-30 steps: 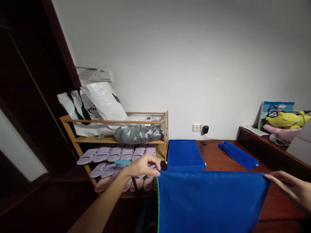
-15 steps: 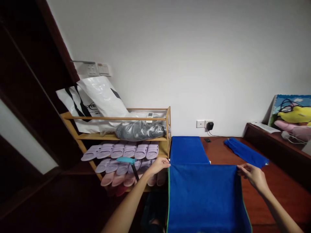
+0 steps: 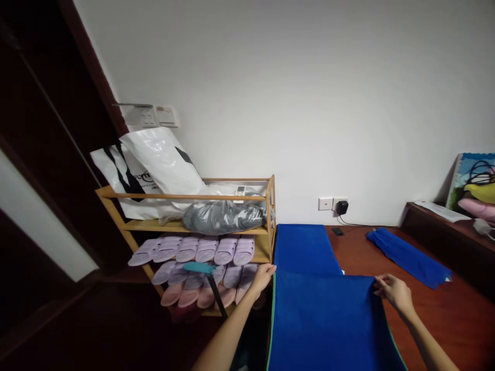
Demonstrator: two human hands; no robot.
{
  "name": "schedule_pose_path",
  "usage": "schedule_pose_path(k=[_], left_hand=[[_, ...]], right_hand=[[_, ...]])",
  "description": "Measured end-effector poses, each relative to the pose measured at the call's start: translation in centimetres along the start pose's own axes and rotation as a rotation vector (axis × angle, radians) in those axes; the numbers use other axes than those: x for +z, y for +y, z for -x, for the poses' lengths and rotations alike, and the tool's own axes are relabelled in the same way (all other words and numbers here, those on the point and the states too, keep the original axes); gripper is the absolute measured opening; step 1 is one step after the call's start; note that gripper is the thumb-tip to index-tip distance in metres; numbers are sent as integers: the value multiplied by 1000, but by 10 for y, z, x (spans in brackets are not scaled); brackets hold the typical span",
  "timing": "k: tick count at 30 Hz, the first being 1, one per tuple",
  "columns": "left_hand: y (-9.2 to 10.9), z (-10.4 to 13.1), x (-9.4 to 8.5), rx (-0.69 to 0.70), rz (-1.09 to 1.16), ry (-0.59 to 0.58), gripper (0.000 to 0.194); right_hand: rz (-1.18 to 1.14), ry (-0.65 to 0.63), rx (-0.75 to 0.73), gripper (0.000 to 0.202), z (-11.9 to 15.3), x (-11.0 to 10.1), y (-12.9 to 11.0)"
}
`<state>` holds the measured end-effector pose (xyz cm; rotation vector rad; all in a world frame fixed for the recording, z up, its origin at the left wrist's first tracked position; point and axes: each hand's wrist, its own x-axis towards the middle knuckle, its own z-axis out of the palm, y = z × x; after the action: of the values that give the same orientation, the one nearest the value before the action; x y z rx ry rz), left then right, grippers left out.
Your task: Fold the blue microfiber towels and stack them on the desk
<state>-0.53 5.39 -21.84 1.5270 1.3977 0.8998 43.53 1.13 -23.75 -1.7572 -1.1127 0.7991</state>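
A blue towel with green side edges hangs spread out in front of me. My left hand, fingers pinched closed, grips its upper left corner. At the upper right corner my right hand also pinches the towel between thumb and fingers. Just beyond the held edge lies a flat folded blue cloth, its near end covered by the towel. Farther right, a long bunched blue cloth lies on the reddish wooden surface. The towel's lower end runs out of view.
Left stands a wooden shoe rack with several lilac slippers, white bags and a plastic-wrapped grey bundle. A teal-topped stick stands before it. A black plug sits in the wall socket. A raised dark ledge borders the right.
The view has shifted, so the rack and wall appear lower and the right-hand things farther right. My right hand has come slightly left, towards my left hand. Both still grip the towel.
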Motion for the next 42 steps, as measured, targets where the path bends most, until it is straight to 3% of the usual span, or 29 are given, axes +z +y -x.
schedule_pose_path(k=[9,13,15,17,20,22,25,29,32,34,37,42], left_hand=[[-16,-24,5,22,-278,113,31],[-14,-22,12,39,-422,161,24],[-10,-12,34,74,-492,184,25],[-5,1,68,152,-548,165,30],[-3,20,122,349,-592,-16,42],[-9,26,140,467,-688,-124,53],[-26,26,127,413,-824,-96,58],[-48,24,79,295,-949,-6,57],[-50,27,62,220,-986,50,57],[-43,34,63,221,-1005,96,58],[-29,57,81,340,-1004,134,60],[-24,110,122,497,-977,62,61]], right_hand=[[55,8,-19,34,-18,22,7],[115,42,-36,34,-23,35,15],[163,80,-55,38,-14,56,14],[228,73,-144,45,5,90,9],[401,-128,-561,47,38,145,1],[495,-226,-706,50,52,167,3],[627,-194,-681,53,51,162,23],[788,-74,-514,59,24,113,61],[859,-32,-413,63,10,87,74],[876,14,-387,65,14,84,71],[868,87,-469,68,43,100,57],[799,-115,-705,58,124,147,40]])
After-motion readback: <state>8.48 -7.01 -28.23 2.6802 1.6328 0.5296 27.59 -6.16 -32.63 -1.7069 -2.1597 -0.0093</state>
